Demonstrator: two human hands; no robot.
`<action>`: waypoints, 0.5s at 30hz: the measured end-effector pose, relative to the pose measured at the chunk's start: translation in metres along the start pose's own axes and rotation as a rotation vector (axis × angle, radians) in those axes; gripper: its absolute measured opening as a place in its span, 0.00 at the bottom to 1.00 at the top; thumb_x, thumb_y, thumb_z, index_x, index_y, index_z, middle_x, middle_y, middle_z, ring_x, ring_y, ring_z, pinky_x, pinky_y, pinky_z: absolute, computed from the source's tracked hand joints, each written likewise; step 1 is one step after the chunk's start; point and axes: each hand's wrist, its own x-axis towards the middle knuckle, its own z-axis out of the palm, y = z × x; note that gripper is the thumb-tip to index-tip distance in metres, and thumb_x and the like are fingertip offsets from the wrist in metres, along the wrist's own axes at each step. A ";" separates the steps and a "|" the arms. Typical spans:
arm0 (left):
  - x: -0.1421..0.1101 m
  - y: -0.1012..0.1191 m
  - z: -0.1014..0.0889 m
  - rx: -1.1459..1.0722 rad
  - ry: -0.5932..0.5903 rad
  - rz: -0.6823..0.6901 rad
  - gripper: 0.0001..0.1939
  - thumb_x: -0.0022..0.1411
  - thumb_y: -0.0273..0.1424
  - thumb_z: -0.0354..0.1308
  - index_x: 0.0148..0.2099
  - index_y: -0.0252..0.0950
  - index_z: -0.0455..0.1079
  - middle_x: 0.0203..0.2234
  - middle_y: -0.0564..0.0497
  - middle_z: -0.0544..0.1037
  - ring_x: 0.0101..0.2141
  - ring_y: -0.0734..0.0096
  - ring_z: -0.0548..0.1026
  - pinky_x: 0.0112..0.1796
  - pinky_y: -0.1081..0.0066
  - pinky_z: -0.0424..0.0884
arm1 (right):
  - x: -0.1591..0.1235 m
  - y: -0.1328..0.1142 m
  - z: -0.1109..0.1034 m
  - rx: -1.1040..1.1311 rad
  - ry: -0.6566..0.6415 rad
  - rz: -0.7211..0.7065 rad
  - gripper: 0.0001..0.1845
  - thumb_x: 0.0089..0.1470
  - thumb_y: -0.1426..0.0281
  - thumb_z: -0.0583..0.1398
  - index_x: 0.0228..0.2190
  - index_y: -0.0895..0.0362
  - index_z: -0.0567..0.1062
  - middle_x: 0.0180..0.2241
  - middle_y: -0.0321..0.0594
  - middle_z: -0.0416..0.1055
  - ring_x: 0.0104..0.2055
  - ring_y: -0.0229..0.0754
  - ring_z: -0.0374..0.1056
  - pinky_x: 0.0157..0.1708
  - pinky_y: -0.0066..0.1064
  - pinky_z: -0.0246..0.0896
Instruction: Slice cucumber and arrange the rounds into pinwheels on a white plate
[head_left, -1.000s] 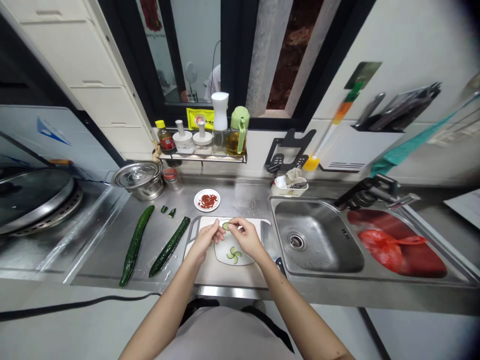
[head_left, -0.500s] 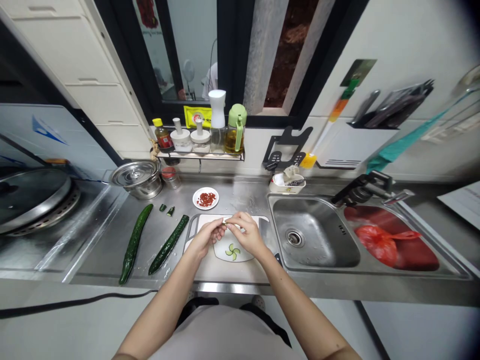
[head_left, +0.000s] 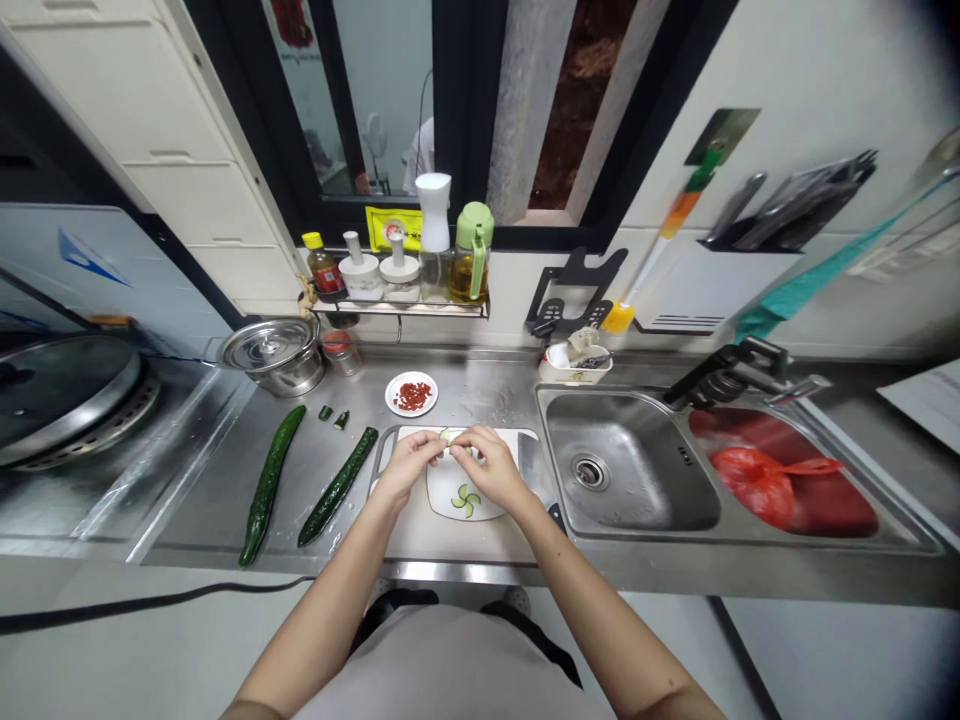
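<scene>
My left hand (head_left: pixel 412 462) and my right hand (head_left: pixel 489 464) meet over a white plate (head_left: pixel 441 500), fingertips pinched close together. A small pale-green cucumber slice (head_left: pixel 445 436) shows between them, held by both hands. Below the fingers, several cucumber slices (head_left: pixel 465 502) lie on the plate in a pinwheel shape. Beneath the plate is a light cutting board (head_left: pixel 412 548) with a grey edge. On the left of the board rest a cucumber (head_left: pixel 339 488) with one end cut off and a longer cucumber (head_left: pixel 271 488). Two cut ends (head_left: pixel 341 420) lie behind them.
A small dish of red pieces (head_left: pixel 412 394) stands behind the board. To the right are a steel sink (head_left: pixel 637 500) and a red bag (head_left: pixel 757 485). A lidded pot (head_left: pixel 277 360) sits back left, below a rack of seasonings (head_left: pixel 401 308). A dark handle (head_left: pixel 556 517) shows by the board.
My fingers have shifted slightly, with the fingertips a little farther apart. More of the cucumber slice shows between them. The pinwheel on the plate looks unchanged.
</scene>
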 end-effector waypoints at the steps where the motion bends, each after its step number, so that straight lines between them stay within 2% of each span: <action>1: 0.001 0.000 0.000 0.019 0.002 0.024 0.15 0.45 0.42 0.64 0.26 0.35 0.70 0.21 0.53 0.71 0.23 0.77 0.65 0.25 0.75 0.57 | 0.001 0.001 0.001 0.008 -0.009 0.017 0.10 0.60 0.63 0.57 0.31 0.53 0.76 0.33 0.40 0.73 0.39 0.42 0.66 0.42 0.34 0.59; 5: 0.004 -0.004 -0.003 0.052 0.004 0.073 0.17 0.45 0.44 0.64 0.28 0.34 0.71 0.22 0.53 0.72 0.25 0.75 0.66 0.28 0.75 0.61 | 0.004 0.004 0.005 0.084 -0.022 0.087 0.11 0.57 0.65 0.58 0.25 0.55 0.74 0.28 0.37 0.72 0.34 0.40 0.65 0.36 0.30 0.59; 9: 0.009 -0.009 -0.005 0.052 -0.020 0.097 0.18 0.45 0.44 0.65 0.29 0.34 0.73 0.23 0.52 0.73 0.26 0.75 0.66 0.29 0.75 0.63 | 0.008 0.005 0.008 0.224 -0.045 0.225 0.09 0.53 0.67 0.58 0.23 0.55 0.73 0.25 0.35 0.72 0.30 0.37 0.65 0.30 0.27 0.58; 15: 0.015 -0.015 -0.009 0.020 -0.055 0.115 0.17 0.46 0.43 0.67 0.30 0.33 0.74 0.23 0.53 0.74 0.26 0.76 0.67 0.30 0.75 0.64 | 0.014 0.005 0.008 0.415 -0.103 0.371 0.08 0.48 0.69 0.57 0.20 0.56 0.71 0.22 0.32 0.70 0.28 0.36 0.65 0.32 0.27 0.60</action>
